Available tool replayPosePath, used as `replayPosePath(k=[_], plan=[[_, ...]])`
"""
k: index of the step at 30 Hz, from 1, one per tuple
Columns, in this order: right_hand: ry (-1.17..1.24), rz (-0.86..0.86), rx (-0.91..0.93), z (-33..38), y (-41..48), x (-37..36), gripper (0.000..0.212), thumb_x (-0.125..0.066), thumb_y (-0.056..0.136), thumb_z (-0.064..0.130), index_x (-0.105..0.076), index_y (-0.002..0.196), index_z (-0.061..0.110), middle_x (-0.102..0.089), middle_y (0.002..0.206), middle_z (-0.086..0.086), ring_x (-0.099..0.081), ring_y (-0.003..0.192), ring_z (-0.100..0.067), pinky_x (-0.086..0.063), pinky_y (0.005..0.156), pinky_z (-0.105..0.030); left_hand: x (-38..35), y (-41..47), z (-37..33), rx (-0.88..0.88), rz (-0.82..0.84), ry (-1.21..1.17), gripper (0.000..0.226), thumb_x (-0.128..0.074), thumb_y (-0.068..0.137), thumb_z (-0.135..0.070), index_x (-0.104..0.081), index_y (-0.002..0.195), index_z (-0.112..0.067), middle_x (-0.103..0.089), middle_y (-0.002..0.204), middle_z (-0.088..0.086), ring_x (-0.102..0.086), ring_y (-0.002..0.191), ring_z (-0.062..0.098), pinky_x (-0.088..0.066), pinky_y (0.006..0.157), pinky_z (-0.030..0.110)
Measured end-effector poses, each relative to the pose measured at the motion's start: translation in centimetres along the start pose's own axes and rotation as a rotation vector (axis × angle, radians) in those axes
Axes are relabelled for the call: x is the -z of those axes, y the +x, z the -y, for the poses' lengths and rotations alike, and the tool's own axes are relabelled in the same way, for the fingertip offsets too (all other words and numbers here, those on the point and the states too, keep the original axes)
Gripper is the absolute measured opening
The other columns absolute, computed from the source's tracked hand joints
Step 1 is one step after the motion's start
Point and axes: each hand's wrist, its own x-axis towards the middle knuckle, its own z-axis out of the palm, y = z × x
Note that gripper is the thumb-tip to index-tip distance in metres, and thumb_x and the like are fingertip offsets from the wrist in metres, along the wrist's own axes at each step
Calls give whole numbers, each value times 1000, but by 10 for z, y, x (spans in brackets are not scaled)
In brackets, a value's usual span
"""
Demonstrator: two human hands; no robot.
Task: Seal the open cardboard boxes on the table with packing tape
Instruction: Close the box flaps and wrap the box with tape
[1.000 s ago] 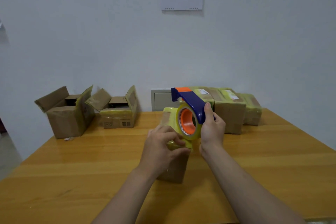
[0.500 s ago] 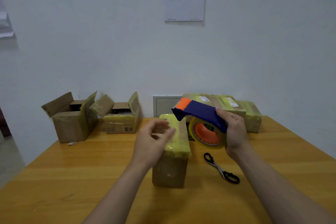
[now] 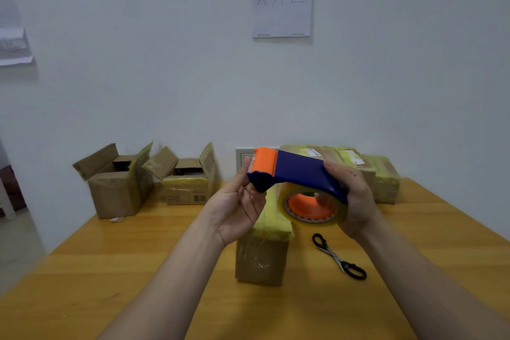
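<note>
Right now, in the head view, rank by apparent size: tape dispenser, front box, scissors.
1. Tape dispenser, held nearer the camera, so its lead is unsure.
2. Front box, partly hidden.
3. Scissors, clearly smallest.

blue-orange tape dispenser, black scissors
</note>
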Motion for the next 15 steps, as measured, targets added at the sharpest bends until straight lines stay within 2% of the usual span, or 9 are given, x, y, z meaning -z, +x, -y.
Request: replayPosePath(k=[3,6,10,13,15], plan=[[18,19,-10,-1,0,-2,28,-59,88,33,-73,85,9,-67,72,-8,-62,59,-14,-49,48,-19,6,-2,-3,-11,24,4,27,-62,94,-22,-66,114,-4,-69,90,11,-63,61,11,-55,52,17],[1,39,-9,0,0,0,29,-56,89,32,-70,89,6,-67,71,-5,-63,59,-12,-49,49,-18,18,-5,-13,14,34,91,26,-60,92,-20,-72,107,-2,-65,98,13,-62,66,14,-54,57,19],[-34,55,-17,2,0,3,31,-56,89,32,-70,90,4,-68,70,-4,-63,59,-12,-48,50,-17,19,-8,-19,12,-71,292,28,-65,90,-24,-70,105,-1,-65,79,9,-62,59,12,-52,52,17],[-74,78,-32,2,1,1,33,-57,89,33,-70,88,3,-67,68,-6,-63,58,-13,-48,50,-17,18,-7,-19,-18,-153,493,8,-66,92,-11,-69,93,-4,-62,66,4,-60,54,7,-51,48,15],[-112,89,-40,3,2,1,34,-58,89,35,-70,86,3,-65,68,-7,-61,58,-14,-48,51,-17,22,-6,-23,-43,-198,608,13,-61,97,-5,-73,90,-3,-62,65,4,-59,56,7,-52,50,15]])
